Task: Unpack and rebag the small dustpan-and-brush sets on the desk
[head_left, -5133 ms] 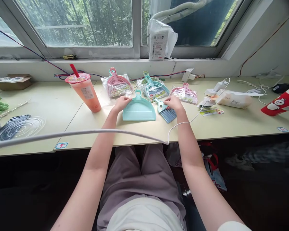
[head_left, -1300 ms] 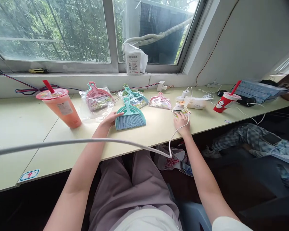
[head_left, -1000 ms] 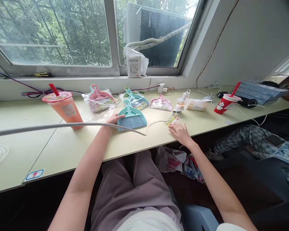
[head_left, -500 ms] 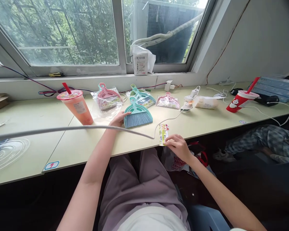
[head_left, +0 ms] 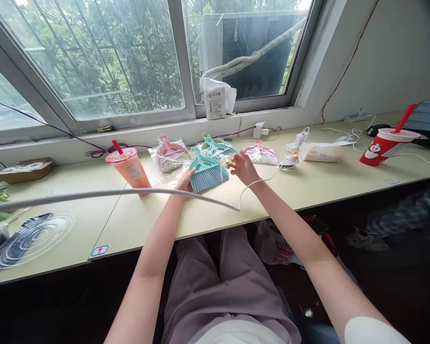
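1. My left hand (head_left: 185, 180) grasps the teal dustpan set (head_left: 208, 176) by its left edge, the thumb laid along the front and the other fingers mostly hidden behind.
2. My left arm reaches forward and inward over the desk (head_left: 154, 224), the elbow only slightly bent.
3. The set sits in front of me between my two hands, tilted, its handle end pointing toward the window and its grey-blue bristles facing me; I cannot tell whether its lower edge touches the desk.
4. My right hand (head_left: 245, 169) is raised beside the set's upper right corner, the wrist bent and the fingers curled inward.
5. Between the thumb and fingers of that hand I pinch a small printed card (head_left: 229, 162), mostly covered and too blurred to read.
6. My right forearm slants in from the lower right, and a white cable (head_left: 93, 194) crosses near the wrist.
7. Just behind the set lies a packaged teal set (head_left: 217, 149), with a packaged pink set (head_left: 170, 155) to its left and a smaller pink set (head_left: 261, 154) to its right.
8. An orange drink cup (head_left: 132, 169) stands left of my left hand.
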The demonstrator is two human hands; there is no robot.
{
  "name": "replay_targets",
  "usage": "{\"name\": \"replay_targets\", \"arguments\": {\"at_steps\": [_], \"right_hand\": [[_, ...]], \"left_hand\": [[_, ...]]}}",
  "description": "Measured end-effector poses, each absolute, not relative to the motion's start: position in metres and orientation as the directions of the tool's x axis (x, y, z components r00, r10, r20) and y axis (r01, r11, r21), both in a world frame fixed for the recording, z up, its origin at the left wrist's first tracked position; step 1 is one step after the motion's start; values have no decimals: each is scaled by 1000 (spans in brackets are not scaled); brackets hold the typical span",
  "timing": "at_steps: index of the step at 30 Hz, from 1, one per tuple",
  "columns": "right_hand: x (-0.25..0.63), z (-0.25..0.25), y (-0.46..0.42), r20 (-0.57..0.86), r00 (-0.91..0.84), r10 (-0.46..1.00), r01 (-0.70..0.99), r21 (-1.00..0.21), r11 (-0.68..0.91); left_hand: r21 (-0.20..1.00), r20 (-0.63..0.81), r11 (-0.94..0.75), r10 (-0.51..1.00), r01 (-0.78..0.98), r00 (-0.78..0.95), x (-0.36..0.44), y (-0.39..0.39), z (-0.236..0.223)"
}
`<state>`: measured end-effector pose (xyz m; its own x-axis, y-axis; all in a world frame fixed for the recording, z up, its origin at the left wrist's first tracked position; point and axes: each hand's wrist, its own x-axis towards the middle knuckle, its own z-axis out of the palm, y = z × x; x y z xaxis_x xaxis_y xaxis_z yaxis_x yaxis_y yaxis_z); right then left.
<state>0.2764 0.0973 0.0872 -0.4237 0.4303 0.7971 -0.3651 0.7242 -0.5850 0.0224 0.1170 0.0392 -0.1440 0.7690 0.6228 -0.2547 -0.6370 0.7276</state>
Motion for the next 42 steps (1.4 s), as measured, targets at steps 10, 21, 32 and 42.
{"name": "replay_targets", "arguments": {"at_steps": [10, 21, 32, 42], "right_hand": [[244, 96, 159, 663, -561, 495, 80, -552, 830], [262, 101, 150, 650, -614, 448, 171, -445, 879], [259, 94, 174, 639, -599, 483, 351, -333, 875], [254, 94, 171, 734, -564, 379, 442, -120, 889]], "left_hand": [[668, 604, -674, 739, -316, -300, 11, 129, 39], [675, 630, -664, 746, -322, -218, 20, 119, 38], [658, 670, -680, 725, -325, -161, 17, 125, 35], [654, 694, -690, 710, -310, -117, 22, 114, 33]]}}
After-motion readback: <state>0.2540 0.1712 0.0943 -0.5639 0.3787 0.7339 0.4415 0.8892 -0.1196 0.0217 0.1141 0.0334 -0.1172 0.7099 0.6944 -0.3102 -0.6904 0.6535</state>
